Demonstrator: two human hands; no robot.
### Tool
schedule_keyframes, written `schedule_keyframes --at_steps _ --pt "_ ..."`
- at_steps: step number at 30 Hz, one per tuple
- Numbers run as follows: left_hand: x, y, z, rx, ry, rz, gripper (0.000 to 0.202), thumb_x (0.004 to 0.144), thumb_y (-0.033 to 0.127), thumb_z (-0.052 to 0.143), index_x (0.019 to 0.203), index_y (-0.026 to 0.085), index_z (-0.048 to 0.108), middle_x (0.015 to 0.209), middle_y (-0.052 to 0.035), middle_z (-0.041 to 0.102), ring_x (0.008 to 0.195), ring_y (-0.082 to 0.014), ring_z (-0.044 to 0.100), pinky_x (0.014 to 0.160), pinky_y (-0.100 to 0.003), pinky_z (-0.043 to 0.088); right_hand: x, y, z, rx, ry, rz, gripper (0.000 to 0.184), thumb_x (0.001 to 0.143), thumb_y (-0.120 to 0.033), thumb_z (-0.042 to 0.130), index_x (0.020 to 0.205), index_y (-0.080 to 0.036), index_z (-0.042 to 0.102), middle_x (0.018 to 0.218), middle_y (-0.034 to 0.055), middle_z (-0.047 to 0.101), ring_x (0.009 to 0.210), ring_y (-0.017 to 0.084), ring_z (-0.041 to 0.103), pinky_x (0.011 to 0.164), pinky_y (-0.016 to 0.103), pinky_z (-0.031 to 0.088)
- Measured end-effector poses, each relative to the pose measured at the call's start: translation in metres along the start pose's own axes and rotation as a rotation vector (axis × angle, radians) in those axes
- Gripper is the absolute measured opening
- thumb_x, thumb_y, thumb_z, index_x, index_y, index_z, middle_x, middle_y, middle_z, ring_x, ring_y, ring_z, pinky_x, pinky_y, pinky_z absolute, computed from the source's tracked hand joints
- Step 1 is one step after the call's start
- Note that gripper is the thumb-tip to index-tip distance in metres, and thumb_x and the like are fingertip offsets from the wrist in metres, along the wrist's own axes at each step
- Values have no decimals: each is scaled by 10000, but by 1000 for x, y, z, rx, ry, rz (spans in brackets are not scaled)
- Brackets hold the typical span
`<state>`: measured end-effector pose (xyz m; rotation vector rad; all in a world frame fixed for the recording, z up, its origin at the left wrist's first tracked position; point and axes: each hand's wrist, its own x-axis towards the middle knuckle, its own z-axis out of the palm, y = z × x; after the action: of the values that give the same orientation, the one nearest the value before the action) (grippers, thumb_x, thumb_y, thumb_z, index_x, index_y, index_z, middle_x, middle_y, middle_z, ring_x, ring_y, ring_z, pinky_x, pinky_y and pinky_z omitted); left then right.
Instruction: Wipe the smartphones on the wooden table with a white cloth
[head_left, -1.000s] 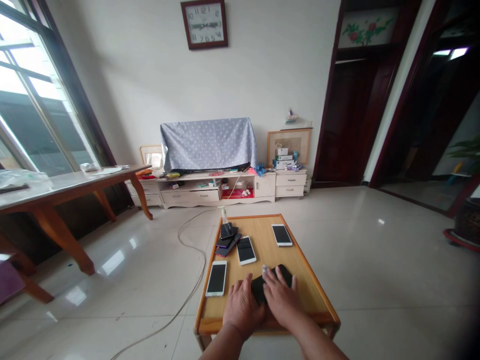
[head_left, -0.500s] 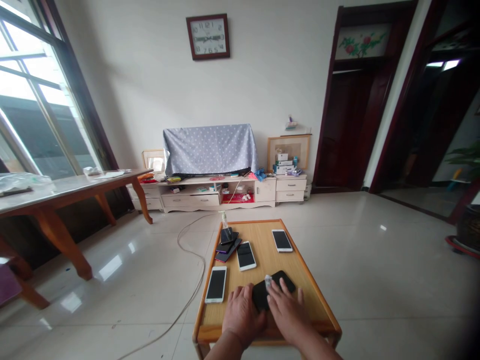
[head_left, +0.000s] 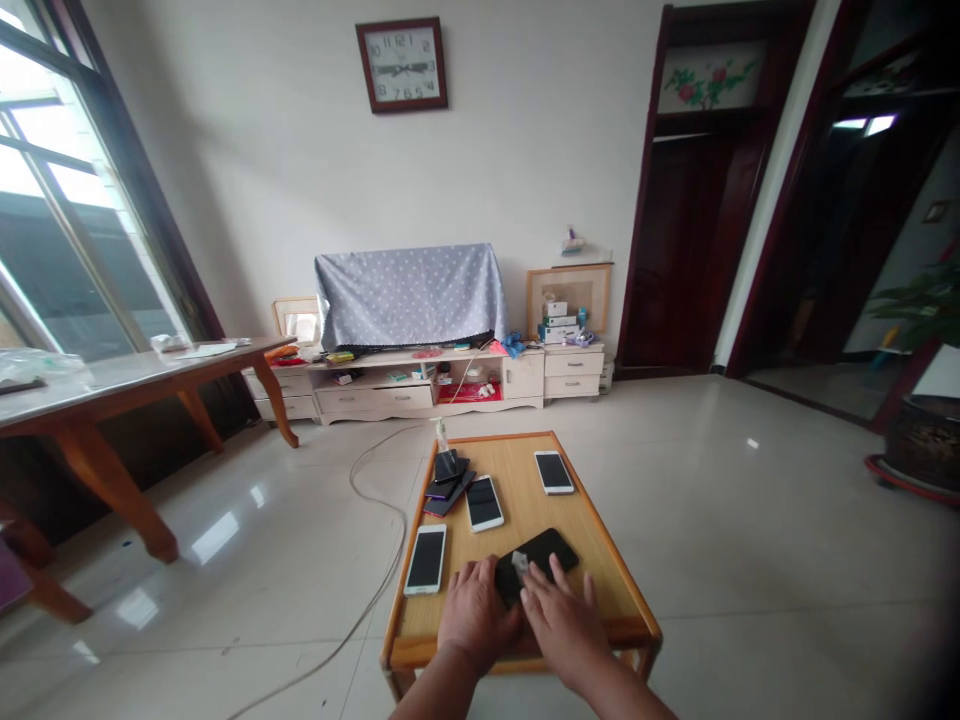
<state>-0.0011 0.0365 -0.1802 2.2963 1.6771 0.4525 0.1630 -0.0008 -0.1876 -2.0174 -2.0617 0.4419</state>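
A black smartphone [head_left: 551,548] lies slantwise on the small wooden table, near its front edge. My left hand [head_left: 474,605] is closed on the phone's near left end, its thumb partly hidden. A small crumpled whitish wipe [head_left: 520,564] sits on the phone under the fingertips of my right hand [head_left: 562,620]. That hand's other fingers are spread over the dark surface. To the left lies a white phone [head_left: 426,560]. Two more white phones, one near the middle [head_left: 484,503] and one at the far right [head_left: 553,472], lie with their dark screens up.
Dark phones [head_left: 448,485] are stacked at the table's far left, beside a clear pump bottle [head_left: 440,435]. The table's raised wooden rim [head_left: 607,535] runs along the right. A cable [head_left: 397,560] trails over the floor. A larger table [head_left: 150,385] stands left, and a low cabinet [head_left: 375,400] behind.
The view has shifted slightly, so everything sits a little further left and higher. My right fingertips and the wipe have slid slightly towards the phone's near left end. My left hand keeps its grip.
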Motion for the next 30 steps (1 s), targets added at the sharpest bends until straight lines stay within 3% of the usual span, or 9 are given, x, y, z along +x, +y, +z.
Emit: schedule_keyframes --at_steps 3,5,12,18,20,25,27,30 --pt "-1 2 1 20 10 4 585 725 410 605 1280 253 503 1213 -69 628 1201 -271 493 1065 -370 302 11 29 -10 -68 63 181 579 1006 -494 147 1466 -343 464 1571 -12 380 1521 313 98 1150 709 45" --pt "-1 2 1 28 13 8 590 727 407 606 1285 247 506 1226 -70 624 1209 -268 489 1073 -370 294 13 37 -10 -77 81 214 596 1005 -489 135 1475 -315 457 1578 0 369 1521 326 79 1144 719 46" --pt "0 3 4 48 13 23 546 753 434 601 1258 236 544 1231 -58 636 1206 -261 501 1062 -367 316 -5 9 6 -7 23 -8 573 1008 -507 161 1479 -339 440 1571 -18 377 1515 301 146 1158 697 16" --pt "1 4 5 63 11 31 561 759 418 601 1279 220 529 1255 -70 628 1207 -255 498 1071 -362 316 8 27 -7 -19 63 144 577 1015 -491 160 1483 -306 443 1583 -20 357 1516 345 96 1142 722 25" --pt "2 4 4 68 3 32 562 763 424 600 1281 220 526 1250 -72 630 1207 -256 500 1070 -362 320 7 24 -7 -15 66 134 581 1017 -492 165 1489 -292 437 1583 -4 357 1516 348 88 1146 714 6" --pt "5 3 5 66 -32 26 563 758 417 608 1284 243 508 1232 -55 641 1198 -248 510 1064 -356 325 -12 -1 3 84 -34 -118 559 1026 -483 145 1510 -343 388 1570 -7 384 1516 291 144 1169 667 -10" --pt "5 2 6 67 -32 27 560 760 421 604 1283 245 506 1232 -57 640 1199 -250 507 1062 -355 324 -12 3 0 100 -49 -148 554 1028 -486 136 1505 -361 389 1561 -22 398 1516 284 144 1171 663 -10" --pt "6 2 9 69 -2 33 571 764 445 594 1287 235 507 1239 -68 635 1208 -260 499 1062 -356 321 1 28 -13 53 0 -1 556 1024 -499 159 1475 -347 447 1561 -32 396 1517 309 124 1165 678 -1"
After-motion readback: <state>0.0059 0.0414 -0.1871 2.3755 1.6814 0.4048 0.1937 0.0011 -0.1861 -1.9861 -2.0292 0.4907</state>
